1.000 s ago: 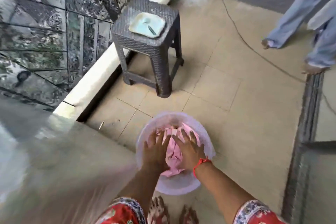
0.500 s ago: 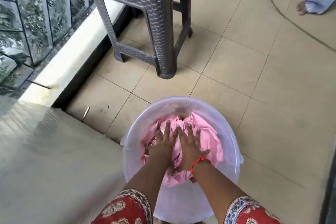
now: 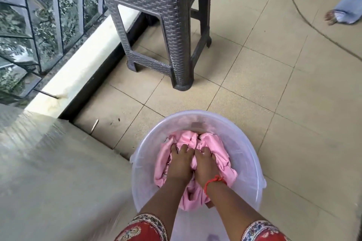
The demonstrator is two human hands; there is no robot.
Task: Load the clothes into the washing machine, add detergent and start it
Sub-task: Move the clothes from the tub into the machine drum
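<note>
Both hands closed on the cloth: left hand (image 3: 181,162) and right hand (image 3: 205,168) sit side by side, knuckles up, fingers curled down into the pink clothes (image 3: 217,154). Grip looks like a two-handed bunch-and-lift, not a pinch. How deep the fingertips go is hidden by the folds.

Clothes are a crumpled heap inside a translucent plastic tub (image 3: 246,143) on the tiled floor (image 3: 274,84), directly below and slightly ahead of the wearer. Heap lies under both palms, with more fabric spilling to the right of the right hand and trailing back toward the wrists. No clear long axis; it's a wad. Neither hand is nearer, both are centred on it. Right wrist carries a red thread band (image 3: 213,181).

Key relation for the next move, as a judgement: load goes straight up out of the tub, and the tub wall rings it all round, so loose tails need to clear the rim. Washing machine itself isn't identifiable. A pale blurred surface (image 3: 58,182) sits close at the left and could be its lid or a counter; can't tell. So loading step looks barely begun, detergent and start not yet done.

Outward: woven grey plastic stool (image 3: 156,6) stands ahead of the tub, well apart, something flat on top, cut off by the frame. Window grille (image 3: 49,15) and white ledge (image 3: 94,45) to the left. A second person's foot and trouser leg (image 3: 344,11) at far right, with a thin cable (image 3: 305,19) across the floor.
</note>
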